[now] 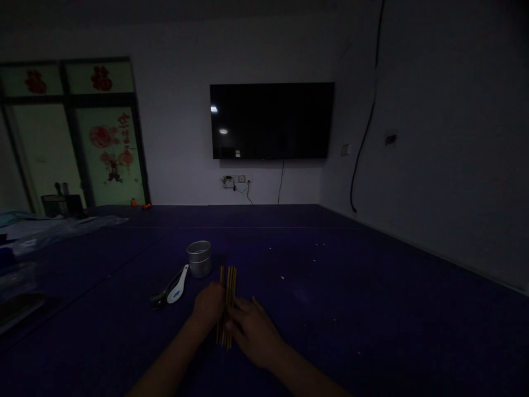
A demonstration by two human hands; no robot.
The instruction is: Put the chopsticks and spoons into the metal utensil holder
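A bundle of several wooden chopsticks lies lengthwise between my hands on the dark blue surface. My left hand is closed round the chopsticks on the left side of the bundle, with its fingertips mostly hidden. From the right, my right hand grips the bundle with thumb and fingers. Just beyond my left hand stands a silver metal cup, upright. Beside the cup rests a white spoon with a blue mark in its bowl. A dark metal utensil, too dim to name surely, lies against the spoon's left.
Small white bits are scattered on the dark blue surface to the right. Clear plastic wrapping lies at the left. A television hangs on the far wall, and a black cable runs down the right wall.
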